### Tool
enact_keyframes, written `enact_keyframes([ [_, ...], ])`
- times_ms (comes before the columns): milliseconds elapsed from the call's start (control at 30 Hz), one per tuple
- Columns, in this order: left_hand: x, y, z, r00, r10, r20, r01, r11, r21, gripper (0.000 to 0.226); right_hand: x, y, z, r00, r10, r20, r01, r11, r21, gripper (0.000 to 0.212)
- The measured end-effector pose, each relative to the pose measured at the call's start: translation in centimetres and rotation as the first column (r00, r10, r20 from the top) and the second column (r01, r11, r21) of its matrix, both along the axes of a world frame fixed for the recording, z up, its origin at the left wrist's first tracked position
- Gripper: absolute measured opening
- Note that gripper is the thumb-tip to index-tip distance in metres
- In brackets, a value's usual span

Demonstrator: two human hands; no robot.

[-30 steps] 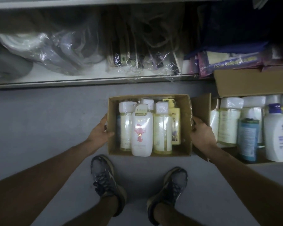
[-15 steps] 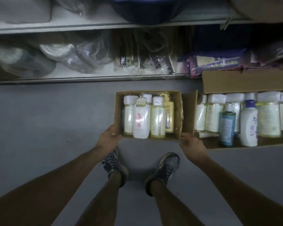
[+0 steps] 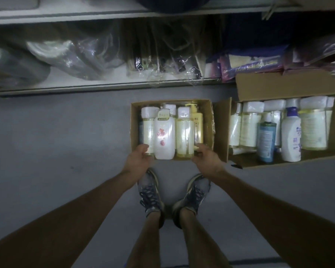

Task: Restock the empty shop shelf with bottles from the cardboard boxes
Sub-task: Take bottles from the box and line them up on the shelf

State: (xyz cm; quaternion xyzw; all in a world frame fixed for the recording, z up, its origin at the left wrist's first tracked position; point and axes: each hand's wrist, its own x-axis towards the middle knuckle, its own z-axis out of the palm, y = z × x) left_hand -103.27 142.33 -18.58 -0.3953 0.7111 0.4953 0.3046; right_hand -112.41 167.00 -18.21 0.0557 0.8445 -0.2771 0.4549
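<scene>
A small open cardboard box [image 3: 209, 120] sits on the grey floor in front of my feet. In it several bottles lie side by side, among them a white bottle with a red flower label [image 3: 163, 138], clear yellowish bottles with white caps [image 3: 184, 136] and a yellow pump bottle [image 3: 197, 124]. My left hand [image 3: 137, 158] is at the box's near left rim, fingers loosely curled by the base of the leftmost bottle. My right hand [image 3: 206, 156] is at the near right rim, fingers loosely curled by the pump bottle's base. No bottle is lifted.
A larger open box [image 3: 278, 88] to the right holds more bottles, including a blue one [image 3: 266, 138] and a white one with a blue cap [image 3: 291, 136]. The low shelf [image 3: 85, 88] behind holds plastic-wrapped goods. My shoes [image 3: 149, 192] stand just behind the small box.
Both hands left the box's sides, slid to its near corners, then moved inward over the near rim by the bottle bases. The view has tilted up, showing more of the shelf.
</scene>
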Motion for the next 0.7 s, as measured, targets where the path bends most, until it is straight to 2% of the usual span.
enact_keyframes([
  [133,-3.3,0.2,-4.5,0.998,-0.014,-0.053,0.013,1.0,-0.005,0.074,-2.0,-2.0,-4.4,0.998,-0.064,0.009,0.064,0.998,-0.012,0.067],
  [267,-5.5,1.2,-8.2,0.997,-0.017,-0.071,0.016,1.0,-0.026,0.076,-3.4,-3.3,-8.2,0.99,-0.138,0.012,0.137,0.989,0.047,0.091],
  [433,-6.2,2.9,-10.9,0.996,-0.08,-0.027,0.073,0.978,-0.197,0.109,-3.8,-3.8,-11.3,0.982,-0.186,0.031,0.181,0.977,0.116,0.106],
  [600,-7.0,3.5,-12.1,0.998,-0.06,0.001,0.059,0.962,-0.266,0.108,-4.2,-4.4,-13.1,0.962,-0.272,0.032,0.265,0.953,0.145,0.105],
  [700,-7.5,3.6,-12.1,0.998,-0.057,0.04,0.066,0.962,-0.263,0.107,-4.7,-4.7,-13.5,0.963,-0.268,0.032,0.257,0.945,0.202,0.105],
])
